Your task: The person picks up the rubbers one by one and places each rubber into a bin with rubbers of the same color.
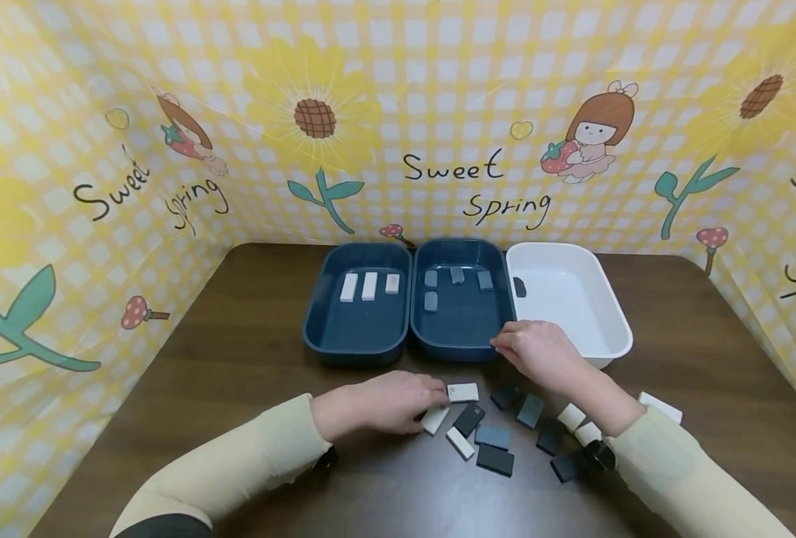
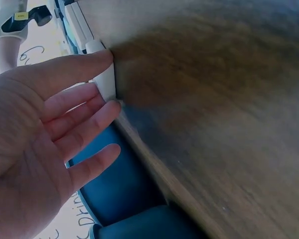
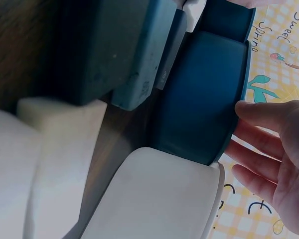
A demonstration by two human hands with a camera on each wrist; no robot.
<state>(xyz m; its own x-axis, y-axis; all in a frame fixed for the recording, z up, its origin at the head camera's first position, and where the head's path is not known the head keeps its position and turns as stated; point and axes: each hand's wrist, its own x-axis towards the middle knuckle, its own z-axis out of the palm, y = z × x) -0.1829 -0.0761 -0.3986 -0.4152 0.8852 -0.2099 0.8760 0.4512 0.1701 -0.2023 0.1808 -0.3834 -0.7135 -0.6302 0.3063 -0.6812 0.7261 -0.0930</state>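
Note:
In the head view, my left hand is low over the table's near side, thumb and fingertips at a white rectangular block. The left wrist view shows that white block pinched between thumb and fingertip. Over the near right corner of the middle blue tray, beside the white tray, is my right hand. Its fingers look fairly straight in the right wrist view, and no block shows in it. The tray hides some of those fingertips. Several small grey blocks lie in the middle tray.
Three white blocks lie in the left blue tray. One dark block rests at the white tray's left wall. Loose white, grey and black blocks cover the near table. Patterned cloth hangs behind and at both sides.

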